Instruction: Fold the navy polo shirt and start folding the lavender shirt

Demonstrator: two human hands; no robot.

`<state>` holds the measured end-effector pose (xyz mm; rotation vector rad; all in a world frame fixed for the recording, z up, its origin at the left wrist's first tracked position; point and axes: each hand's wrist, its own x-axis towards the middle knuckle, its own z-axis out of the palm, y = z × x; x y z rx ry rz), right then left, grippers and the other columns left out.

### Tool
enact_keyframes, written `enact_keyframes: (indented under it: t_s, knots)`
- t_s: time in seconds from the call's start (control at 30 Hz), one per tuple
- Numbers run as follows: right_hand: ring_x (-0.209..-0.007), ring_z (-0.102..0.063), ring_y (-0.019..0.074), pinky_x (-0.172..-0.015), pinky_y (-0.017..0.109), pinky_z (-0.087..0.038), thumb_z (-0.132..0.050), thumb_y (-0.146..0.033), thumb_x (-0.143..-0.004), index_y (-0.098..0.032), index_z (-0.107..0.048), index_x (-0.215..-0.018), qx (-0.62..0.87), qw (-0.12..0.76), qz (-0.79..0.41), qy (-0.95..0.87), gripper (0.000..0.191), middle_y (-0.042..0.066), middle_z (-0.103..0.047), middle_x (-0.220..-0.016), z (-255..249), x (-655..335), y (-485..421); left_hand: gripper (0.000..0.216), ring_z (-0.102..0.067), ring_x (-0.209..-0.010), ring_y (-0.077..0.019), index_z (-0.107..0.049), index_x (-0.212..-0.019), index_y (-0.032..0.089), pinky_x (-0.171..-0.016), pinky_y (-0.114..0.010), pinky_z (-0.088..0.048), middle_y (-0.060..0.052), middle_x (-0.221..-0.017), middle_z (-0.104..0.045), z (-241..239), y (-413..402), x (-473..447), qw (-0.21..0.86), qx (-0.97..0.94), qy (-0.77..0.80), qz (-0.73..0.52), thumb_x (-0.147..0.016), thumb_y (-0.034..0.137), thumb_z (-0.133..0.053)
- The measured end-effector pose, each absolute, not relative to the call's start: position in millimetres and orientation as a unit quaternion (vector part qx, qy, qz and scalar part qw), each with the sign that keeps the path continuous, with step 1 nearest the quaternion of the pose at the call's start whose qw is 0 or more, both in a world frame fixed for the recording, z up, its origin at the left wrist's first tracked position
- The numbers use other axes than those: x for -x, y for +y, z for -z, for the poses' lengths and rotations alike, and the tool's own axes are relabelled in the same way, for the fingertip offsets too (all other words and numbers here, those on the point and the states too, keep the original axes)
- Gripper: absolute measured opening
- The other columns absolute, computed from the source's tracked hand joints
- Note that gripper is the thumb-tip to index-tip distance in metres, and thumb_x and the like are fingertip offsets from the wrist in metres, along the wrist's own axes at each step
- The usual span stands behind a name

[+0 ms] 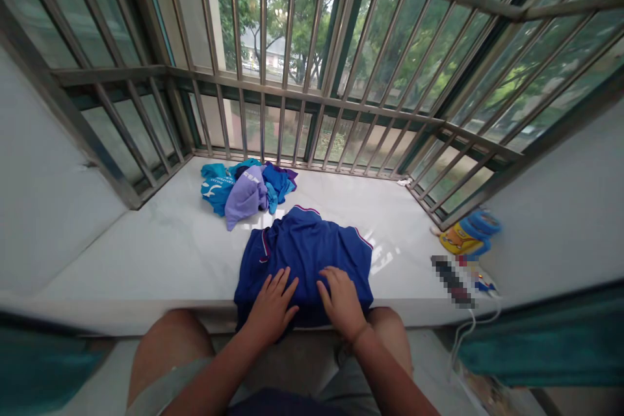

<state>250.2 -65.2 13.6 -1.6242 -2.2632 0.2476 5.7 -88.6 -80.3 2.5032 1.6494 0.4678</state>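
Blue shirt (305,253): spread flat on the white sill (160,247), near edge hanging over the front lip. Left hand (270,305) and right hand (344,302): both flat, fingers spread, palms pressing the shirt's near part side by side, gripping nothing. Behind the shirt to its left, a heap of clothes (246,188); well to its right, a yellow-and-blue toy (468,234).

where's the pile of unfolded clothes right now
In the head view, the pile of clothes lies at the back left of the white sill, against the window bars, just beyond the blue shirt.
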Motion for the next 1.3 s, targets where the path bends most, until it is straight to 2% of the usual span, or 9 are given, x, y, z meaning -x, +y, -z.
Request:
enact_keyframes:
  t_s: [0.23, 0.37, 0.53, 0.67, 0.73, 0.87, 1.03, 1.17, 1.3]
  knots:
    - [-0.173, -0.028, 0.0378, -0.136, 0.066, -0.024, -0.047, -0.048, -0.115, -0.022, -0.045, -0.176, 0.706, 0.021, -0.058, -0.706, 0.066, 0.012, -0.032, -0.186, 16, -279, -11, 0.054, -0.055, -0.159, -0.0323, -0.059, -0.163, 0.022, -0.129, -0.057, -0.048, -0.015, -0.172, -0.057, 89, -111, 37, 0.077, -0.77, 0.591, -0.227, -0.112, 0.039, -0.05]
    - [-0.174, -0.023, 0.0352, -0.138, 0.064, -0.02, -0.041, -0.052, -0.117, -0.026, -0.041, -0.178, 0.71, -0.001, -0.047, -0.703, 0.067, 0.007, -0.026, -0.188, 23, -281, -13, 0.059, -0.059, -0.154, -0.0356, -0.062, -0.157, 0.013, -0.129, -0.057, -0.046, -0.022, -0.164, -0.062, 78, -96, 68, 0.06, -0.682, 0.686, -0.246, -0.112, 0.045, -0.044]
    - [-0.174, -0.023, 0.0344, -0.138, 0.063, -0.021, -0.04, -0.051, -0.117, -0.027, -0.039, -0.179, 0.707, -0.007, -0.05, -0.705, 0.067, 0.006, -0.026, -0.188, 19, -280, -19, 0.069, -0.048, -0.159, -0.0455, -0.057, -0.159, 0.004, -0.13, -0.065, -0.038, -0.031, -0.172, -0.049, 53, -74, 115, 0.015, -0.572, 0.798, -0.191, -0.111, 0.05, -0.04]
    - [-0.174, -0.023, 0.0344, -0.138, 0.063, -0.02, -0.04, -0.052, -0.116, -0.027, -0.04, -0.179, 0.704, -0.006, -0.049, -0.708, 0.067, 0.005, -0.025, -0.188, 19, -282, -19, 0.08, -0.056, -0.151, -0.0476, -0.047, -0.161, -0.005, -0.122, -0.061, -0.046, -0.038, -0.16, -0.057, 36, -63, 154, 0.008, -0.494, 0.855, -0.16, -0.108, 0.055, -0.042]
    - [-0.174, -0.024, 0.0346, -0.138, 0.063, -0.021, -0.039, -0.051, -0.116, -0.027, -0.04, -0.179, 0.704, -0.005, -0.045, -0.709, 0.067, 0.005, -0.025, -0.188, 20, -282, -19, 0.081, -0.063, -0.141, -0.0479, -0.053, -0.155, -0.004, -0.116, -0.06, -0.05, -0.035, -0.149, -0.065, 29, -61, 169, 0.015, -0.475, 0.868, -0.141, -0.105, 0.06, -0.046]
    - [-0.174, -0.023, 0.0343, -0.138, 0.062, -0.02, -0.039, -0.051, -0.116, -0.028, -0.039, -0.179, 0.707, -0.003, -0.042, -0.706, 0.067, 0.005, -0.025, -0.188, 22, -283, -19, 0.05, -0.072, -0.123, -0.0444, -0.074, -0.119, 0.009, -0.106, -0.053, -0.055, -0.027, -0.127, -0.076, 15, -58, 182, 0.045, -0.497, 0.857, -0.127, -0.103, 0.051, -0.052]
    - [-0.174, -0.023, 0.0334, -0.138, 0.062, -0.02, -0.039, -0.052, -0.116, -0.029, -0.039, -0.179, 0.707, -0.007, -0.042, -0.706, 0.067, 0.004, -0.025, -0.188, 24, -283, -18, 0.044, -0.079, -0.094, -0.0345, -0.067, -0.131, 0.016, -0.085, -0.044, -0.06, -0.018, -0.111, -0.08, -5, -57, 144, 0.077, -0.489, 0.835, -0.24, -0.112, 0.048, -0.044]
    - [-0.174, -0.022, 0.0336, -0.138, 0.062, -0.02, -0.039, -0.052, -0.116, -0.028, -0.04, -0.179, 0.708, -0.005, -0.038, -0.705, 0.067, 0.005, -0.025, -0.189, 26, -284, -18, 0.028, -0.077, -0.12, -0.0329, -0.074, -0.129, 0.022, -0.114, -0.052, -0.056, -0.015, -0.124, -0.081, 2, -75, 79, 0.07, -0.752, 0.611, -0.237, -0.105, 0.029, -0.061]
    - [-0.175, -0.021, 0.0337, -0.138, 0.063, -0.019, -0.038, -0.051, -0.116, -0.028, -0.039, -0.179, 0.706, -0.004, -0.045, -0.707, 0.067, 0.006, -0.024, -0.189, 26, -284, -18, 0.093, -0.049, -0.162, -0.0365, -0.047, -0.17, 0.039, -0.134, -0.065, -0.037, -0.01, -0.176, -0.052, 33, -99, 55, 0.08, -0.845, 0.499, -0.172, -0.087, 0.025, -0.087]
